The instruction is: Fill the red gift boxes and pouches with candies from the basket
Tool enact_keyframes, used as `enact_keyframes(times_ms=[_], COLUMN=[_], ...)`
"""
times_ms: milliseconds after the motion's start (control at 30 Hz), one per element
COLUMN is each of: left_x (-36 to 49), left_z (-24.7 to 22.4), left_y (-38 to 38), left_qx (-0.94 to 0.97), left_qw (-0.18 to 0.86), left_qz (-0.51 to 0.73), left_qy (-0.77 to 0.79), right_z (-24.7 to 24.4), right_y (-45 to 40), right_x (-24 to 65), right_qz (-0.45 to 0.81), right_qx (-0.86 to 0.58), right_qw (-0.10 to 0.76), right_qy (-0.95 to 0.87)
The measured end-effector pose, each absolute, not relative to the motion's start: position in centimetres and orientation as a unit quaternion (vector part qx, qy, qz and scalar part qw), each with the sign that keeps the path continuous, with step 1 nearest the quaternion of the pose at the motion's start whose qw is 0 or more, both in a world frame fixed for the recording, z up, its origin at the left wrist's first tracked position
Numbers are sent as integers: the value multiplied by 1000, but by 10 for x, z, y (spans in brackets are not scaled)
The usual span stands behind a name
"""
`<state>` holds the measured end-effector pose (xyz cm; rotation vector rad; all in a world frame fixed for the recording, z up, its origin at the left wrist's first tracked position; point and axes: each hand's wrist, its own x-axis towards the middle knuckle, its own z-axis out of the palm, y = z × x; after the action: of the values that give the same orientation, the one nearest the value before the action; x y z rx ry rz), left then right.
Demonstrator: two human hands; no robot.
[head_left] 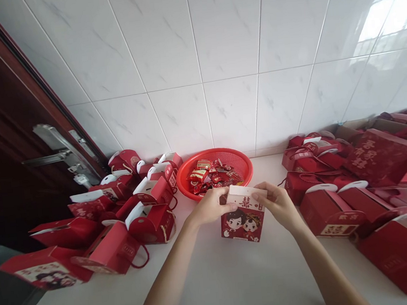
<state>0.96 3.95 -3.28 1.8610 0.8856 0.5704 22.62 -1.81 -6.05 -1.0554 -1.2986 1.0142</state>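
A red paper candy box (243,222) with two cartoon figures and a white top flap stands upright in the middle of the table. My left hand (213,206) grips its upper left edge, thumb on the front. On the upper right side, my right hand (277,203) holds the same box, its fingers at the flap. Right behind the box sits a red plastic basket (243,161) with wrapped candies (209,175) in it. The inside of the box is hidden from view.
Red gift boxes with rope handles (152,223) stand in rows at the left. More red boxes (331,210) and a dark red bag (382,156) crowd the right. A tiled wall (231,107) closes off the back; a dark door (3,108) is at far left.
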Motion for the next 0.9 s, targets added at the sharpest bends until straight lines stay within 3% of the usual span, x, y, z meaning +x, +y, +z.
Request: enact_keyframes(times_ms=[200,400,733,900], left_x=[11,10,9,12], left_z=[-31,-25,-28,-28], left_y=[39,40,40,38], left_qx=[768,765,810,814], left_qw=[473,451,379,366], left_qz=[238,272,212,203], left_qy=[361,371,395,403], right_z=[-65,-66,-68,-73], right_y=[-17,-20,-18,-18], right_x=[225,220,224,223], right_qz=[358,276,271,329], right_qx=[-476,-512,-513,-523], right_qw=[554,497,482,445], right_qy=[-583,-644,-656,-648])
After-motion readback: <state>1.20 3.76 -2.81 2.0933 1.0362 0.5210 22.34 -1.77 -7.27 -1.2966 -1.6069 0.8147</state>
